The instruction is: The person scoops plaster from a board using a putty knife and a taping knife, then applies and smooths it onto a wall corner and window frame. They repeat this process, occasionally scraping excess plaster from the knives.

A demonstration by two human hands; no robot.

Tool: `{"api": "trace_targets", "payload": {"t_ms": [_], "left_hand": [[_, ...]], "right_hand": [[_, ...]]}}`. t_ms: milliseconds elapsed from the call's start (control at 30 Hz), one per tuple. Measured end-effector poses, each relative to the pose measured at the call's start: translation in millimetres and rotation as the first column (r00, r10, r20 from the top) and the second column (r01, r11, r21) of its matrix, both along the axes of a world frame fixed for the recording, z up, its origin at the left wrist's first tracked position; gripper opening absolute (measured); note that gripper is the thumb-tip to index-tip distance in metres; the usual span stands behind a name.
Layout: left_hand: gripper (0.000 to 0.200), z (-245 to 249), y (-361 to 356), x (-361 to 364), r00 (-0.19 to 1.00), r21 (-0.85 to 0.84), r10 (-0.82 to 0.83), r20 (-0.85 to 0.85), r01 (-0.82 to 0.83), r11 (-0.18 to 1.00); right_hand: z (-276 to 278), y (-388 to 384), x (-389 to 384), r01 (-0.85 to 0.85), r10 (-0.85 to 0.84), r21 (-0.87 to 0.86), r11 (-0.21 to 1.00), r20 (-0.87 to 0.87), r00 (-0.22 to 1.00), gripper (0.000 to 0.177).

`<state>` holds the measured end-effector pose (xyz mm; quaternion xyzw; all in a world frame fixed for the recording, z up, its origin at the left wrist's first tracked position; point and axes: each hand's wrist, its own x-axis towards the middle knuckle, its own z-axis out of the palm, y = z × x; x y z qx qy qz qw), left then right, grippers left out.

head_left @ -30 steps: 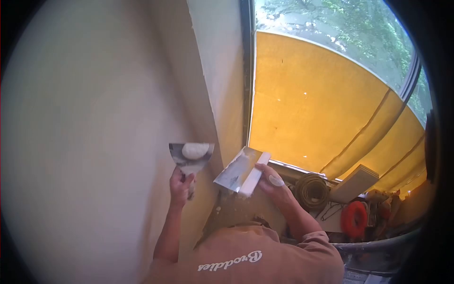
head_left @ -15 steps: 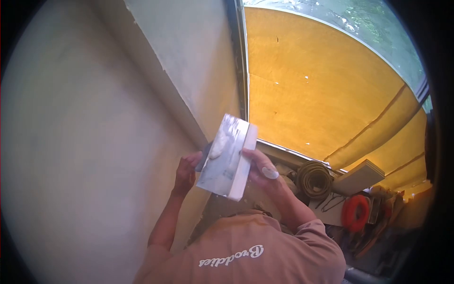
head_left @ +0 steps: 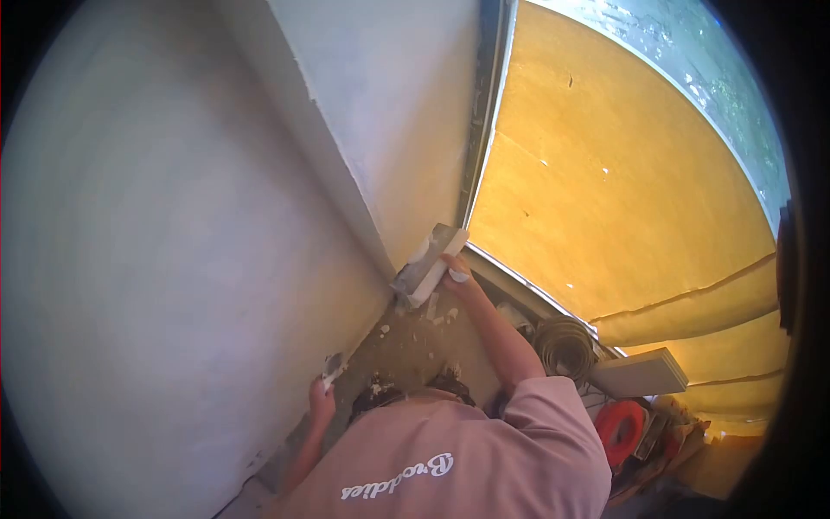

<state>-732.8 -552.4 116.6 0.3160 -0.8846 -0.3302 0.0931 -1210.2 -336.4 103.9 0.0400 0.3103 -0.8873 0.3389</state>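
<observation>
Lowered and parted since the earlier frame: small putty knife (head_left: pixel 333 364), gripped in left hand (head_left: pixel 322 400), seven o'clock; wide blade (head_left: pixel 423 267), gripped in right hand (head_left: pixel 456 275), view centre, each hand now working separately; coil (head_left: pixel 548 343), four o'clock.

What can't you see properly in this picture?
- Head view: most of the fingers on the right hand, behind the wide blade.
- Head view: the paste on the small scraper in the left hand, too small and blurred.
- Head view: things beside the red ring, partly lost in the dark edge.
- Head view: what's outside the window, blurred.
</observation>
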Motion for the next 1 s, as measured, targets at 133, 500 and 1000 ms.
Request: {"api": "trace_targets", "payload": {"t_ms": [133, 500, 1000], "left_hand": [[0.039, -14, -3, 34, 0.992, 0.055, 0.110, 0.070, -0.114, 0.992], [0.037, -53, -36, 50, 0.993, 0.085, 0.104, -0.060, -0.099, 0.991], [0.037, -38, -41, -5, 0.983, 0.257, 0.046, -0.177, 0.001, 0.966]], "right_hand": [[13, -43, -18, 0.056, -0.057, 0.176, 0.983, 0.002, 0.998, 0.046], [111, -85, -23, 0.125, 0.002, 0.339, 0.933, -0.351, 0.936, 0.042], [484, -83, -64, 0.043, 0.050, 0.450, 0.892, -0.192, 0.980, 0.045]]}}
